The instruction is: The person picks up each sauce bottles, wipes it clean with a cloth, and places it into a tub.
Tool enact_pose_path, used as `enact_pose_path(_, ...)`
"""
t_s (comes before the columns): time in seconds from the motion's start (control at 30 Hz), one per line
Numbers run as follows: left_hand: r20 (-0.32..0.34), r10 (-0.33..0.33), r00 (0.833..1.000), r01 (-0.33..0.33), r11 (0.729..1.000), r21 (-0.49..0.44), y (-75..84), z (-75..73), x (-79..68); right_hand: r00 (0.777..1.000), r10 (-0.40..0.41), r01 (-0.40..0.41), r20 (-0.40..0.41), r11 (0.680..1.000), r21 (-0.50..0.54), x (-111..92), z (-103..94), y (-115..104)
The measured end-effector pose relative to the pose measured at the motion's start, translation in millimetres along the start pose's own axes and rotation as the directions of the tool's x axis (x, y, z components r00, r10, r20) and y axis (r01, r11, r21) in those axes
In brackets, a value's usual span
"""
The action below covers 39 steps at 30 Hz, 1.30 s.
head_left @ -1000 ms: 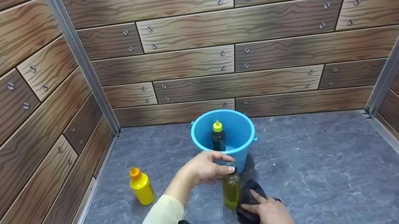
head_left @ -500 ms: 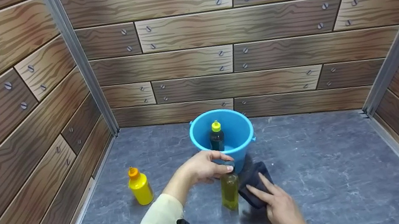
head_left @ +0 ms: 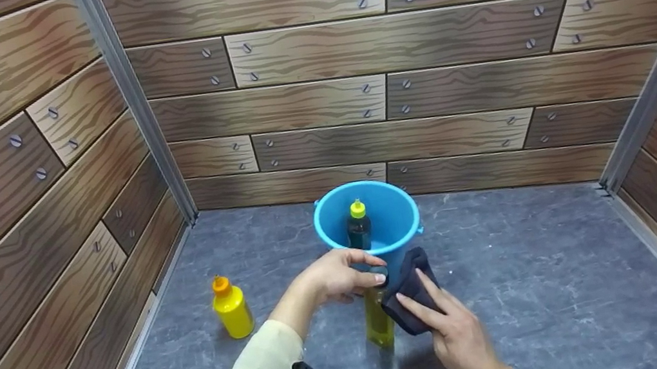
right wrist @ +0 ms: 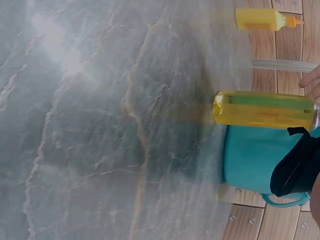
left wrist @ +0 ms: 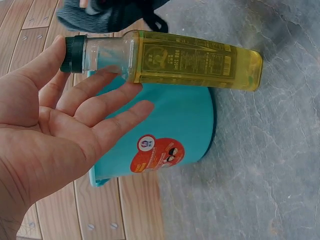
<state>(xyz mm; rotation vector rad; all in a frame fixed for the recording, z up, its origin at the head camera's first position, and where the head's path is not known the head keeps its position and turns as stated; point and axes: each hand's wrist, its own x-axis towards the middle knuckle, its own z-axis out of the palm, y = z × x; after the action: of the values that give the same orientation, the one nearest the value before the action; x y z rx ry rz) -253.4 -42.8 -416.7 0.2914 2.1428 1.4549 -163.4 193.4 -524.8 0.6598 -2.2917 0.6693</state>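
Note:
A clear, square-sided bottle of yellow oil stands upright in front of the blue bucket. My left hand pinches its dark green cap between thumb and finger, while the other fingers spread beside the bottle's neck. Whether the base touches the floor I cannot tell. My right hand holds a folded dark cloth at the bottle's right side, with fingers extended over it; the thumb is hidden. A small black loop hangs from the cloth in the left wrist view.
Behind the oil bottle stands the blue bucket, with a dark, yellow-capped bottle inside. A yellow squeeze bottle with an orange top is on the grey marbled floor at left. Wood-patterned walls enclose the floor.
My right hand has lifted the cloth from low beside the bottle's base up to its upper side, near the neck. My left hand keeps its hold on the cap.

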Motion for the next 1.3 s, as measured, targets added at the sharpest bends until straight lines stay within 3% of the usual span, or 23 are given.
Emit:
enact_pose_path(0.83, 0.012, -0.009, 1.0, 0.009, 1.0, 0.007, -0.5, -2.3, 1.0, 0.996, -0.053, 0.053, 0.077, 0.999, 0.007, 17, 15.0, -4)
enact_pose_path(1.17, 0.006, -0.017, 1.0, 0.017, 1.0, 0.007, -0.2, -3.4, 1.9, 0.984, -0.004, 0.011, 0.18, 0.999, -0.039, 22, 15.8, -9)
enact_pose_path(1.3, 0.006, -0.021, 1.0, 0.021, 1.0, 0.0, -0.3, -3.5, 1.5, 0.983, -0.003, 0.013, 0.182, 0.998, -0.055, 22, 18.0, -10)
